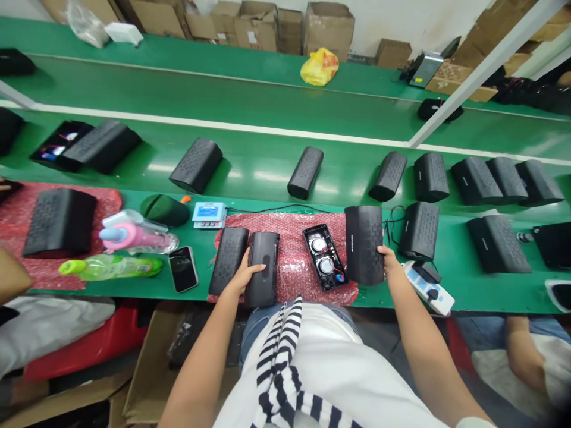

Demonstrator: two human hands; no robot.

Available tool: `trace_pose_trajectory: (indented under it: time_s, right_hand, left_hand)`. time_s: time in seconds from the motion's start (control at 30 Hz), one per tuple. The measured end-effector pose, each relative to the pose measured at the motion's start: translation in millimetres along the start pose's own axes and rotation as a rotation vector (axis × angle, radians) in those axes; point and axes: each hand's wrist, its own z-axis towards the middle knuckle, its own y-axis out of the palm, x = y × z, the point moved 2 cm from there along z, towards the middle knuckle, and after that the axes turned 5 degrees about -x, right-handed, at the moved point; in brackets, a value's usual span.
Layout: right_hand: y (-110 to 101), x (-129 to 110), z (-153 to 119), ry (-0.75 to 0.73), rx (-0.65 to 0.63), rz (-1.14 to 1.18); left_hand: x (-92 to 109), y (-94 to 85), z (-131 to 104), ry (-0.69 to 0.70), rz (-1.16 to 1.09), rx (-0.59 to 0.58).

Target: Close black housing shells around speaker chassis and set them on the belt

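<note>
My left hand (246, 273) grips a black speaker housing (263, 285) at the mat's front edge, thumb across its face. Just left of it lies another black speaker shell (229, 258). On the right, my right hand (388, 260) has its fingers around the edge of a black patterned speaker cover (366, 246) with white lettering. Between the hands, an opened speaker half (325, 258) shows two round drivers and wires. Under these is a pink bubble-wrap mat (292, 261).
Left of the mat are a blue-screened tester box (209, 214), a phone (183, 269), a green bottle (113, 266) and a pink bottle (138, 238). A power strip (429, 288) lies right. Several speakers line the green conveyor (259, 160) behind. Co-workers sit on both sides.
</note>
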Motion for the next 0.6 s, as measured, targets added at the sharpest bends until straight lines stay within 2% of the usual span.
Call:
trace_pose_trajectory:
  time_s: [0.1,0.2,0.33,0.47,0.6]
  right_hand:
    - [40,-1,-29,0.024,0.027,-0.059]
    - [98,2,-52,-0.012,0.001,-0.114]
    - [167,8,-67,-0.105,-0.08,0.045]
    - [203,19,-66,-0.044,-0.099,-0.045]
    - [221,25,-54,-0.127,0.054,-0.393]
  left_hand:
    - [-6,1.1,-7,-0.018,-0.045,0.0]
    - [-12,2.2,-14,-0.013,-0.074,0.046]
    - [-22,-1.3,-22,-0.016,-0.116,0.089]
    - [-34,-9.2,-26,0.034,-0.114,0.164]
    - [-42,-10.3,-25,0.103,-0.078,0.201]
